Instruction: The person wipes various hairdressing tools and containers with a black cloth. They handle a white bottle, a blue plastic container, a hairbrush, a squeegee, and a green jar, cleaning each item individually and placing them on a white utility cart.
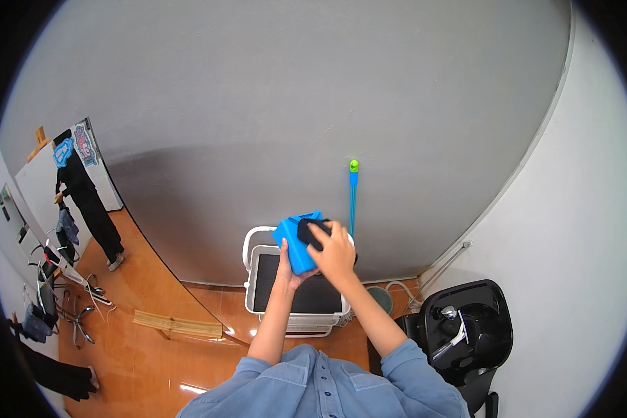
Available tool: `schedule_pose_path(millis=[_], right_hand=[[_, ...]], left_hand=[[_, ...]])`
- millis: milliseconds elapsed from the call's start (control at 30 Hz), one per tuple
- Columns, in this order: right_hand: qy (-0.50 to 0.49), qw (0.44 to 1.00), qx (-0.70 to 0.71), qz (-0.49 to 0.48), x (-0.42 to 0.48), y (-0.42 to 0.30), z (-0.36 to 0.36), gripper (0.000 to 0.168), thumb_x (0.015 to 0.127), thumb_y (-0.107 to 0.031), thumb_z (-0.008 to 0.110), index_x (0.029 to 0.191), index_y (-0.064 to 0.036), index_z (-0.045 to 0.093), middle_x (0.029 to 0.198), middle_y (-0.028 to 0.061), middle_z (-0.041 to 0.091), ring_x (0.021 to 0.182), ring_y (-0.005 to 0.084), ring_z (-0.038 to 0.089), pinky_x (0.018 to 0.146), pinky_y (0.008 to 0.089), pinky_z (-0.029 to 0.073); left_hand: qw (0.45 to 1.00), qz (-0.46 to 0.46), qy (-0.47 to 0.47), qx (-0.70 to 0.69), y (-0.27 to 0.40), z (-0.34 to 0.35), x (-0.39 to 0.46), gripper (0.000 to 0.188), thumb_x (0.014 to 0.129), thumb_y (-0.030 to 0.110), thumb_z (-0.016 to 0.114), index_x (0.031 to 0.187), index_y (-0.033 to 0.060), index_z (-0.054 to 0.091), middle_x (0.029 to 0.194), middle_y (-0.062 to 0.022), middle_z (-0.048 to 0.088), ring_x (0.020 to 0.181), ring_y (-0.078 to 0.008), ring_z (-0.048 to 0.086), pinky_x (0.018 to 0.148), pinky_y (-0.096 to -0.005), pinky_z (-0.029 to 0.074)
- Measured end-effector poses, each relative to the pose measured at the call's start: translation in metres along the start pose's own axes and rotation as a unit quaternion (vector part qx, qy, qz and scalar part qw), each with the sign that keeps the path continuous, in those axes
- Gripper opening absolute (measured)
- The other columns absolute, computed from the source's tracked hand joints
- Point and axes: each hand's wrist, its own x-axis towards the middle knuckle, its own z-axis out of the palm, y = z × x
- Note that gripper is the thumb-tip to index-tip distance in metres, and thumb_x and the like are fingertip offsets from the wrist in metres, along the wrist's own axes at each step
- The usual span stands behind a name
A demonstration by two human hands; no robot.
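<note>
My left hand point(291, 271) holds a blue plastic container point(293, 245) from below and at its left side, thumb along the near face. My right hand point(336, 252) presses a crumpled black cloth point(312, 233) against the container's right side with its fingers. Both hands are above a white trolley point(249, 300) whose top tray has a black ribbed mat point(321, 295). What is inside the container cannot be seen.
A blue handle with a green tip point(353, 180) leans on the grey wall behind the trolley. A black shampoo basin point(488, 324) with a hand shower stands at the right. At the left are a large mirror, a wooden ledge point(177, 324), salon chairs and a person in black.
</note>
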Motion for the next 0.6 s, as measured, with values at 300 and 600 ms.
schedule_pose_path(millis=[300, 600], right_hand=[[-0.057, 0.995, 0.022, -0.076, -0.039, -0.016, -0.009, 0.045, 0.066, -0.022, 0.074, 0.111, -0.022, 0.068, 0.107, 0.0086, 0.056, 0.097, 0.0276, 0.058, 0.076, 0.0378, 0.051], [-0.062, 0.947, 0.297, 0.106, -0.019, 0.039, -0.01, 0.042, 0.074, -0.023, 0.074, 0.113, -0.008, 0.067, 0.101, 0.0089, 0.059, 0.099, 0.0246, 0.059, 0.086, 0.0339, 0.046]], left_hand=[[0.997, 0.067, -0.018, -0.027, 0.017, -0.006, 0.011, 0.085, 0.081, 0.07, 0.05, 0.135, 0.0062, 0.037, 0.124, -0.0158, 0.053, 0.11, -0.0314, 0.055, 0.095, -0.0482, 0.046], [0.989, 0.087, -0.08, 0.091, 0.028, -0.026, -0.004, 0.088, 0.077, 0.06, 0.066, 0.14, 0.0079, 0.032, 0.135, -0.0138, 0.046, 0.124, -0.0305, 0.046, 0.104, -0.0498, 0.035]])
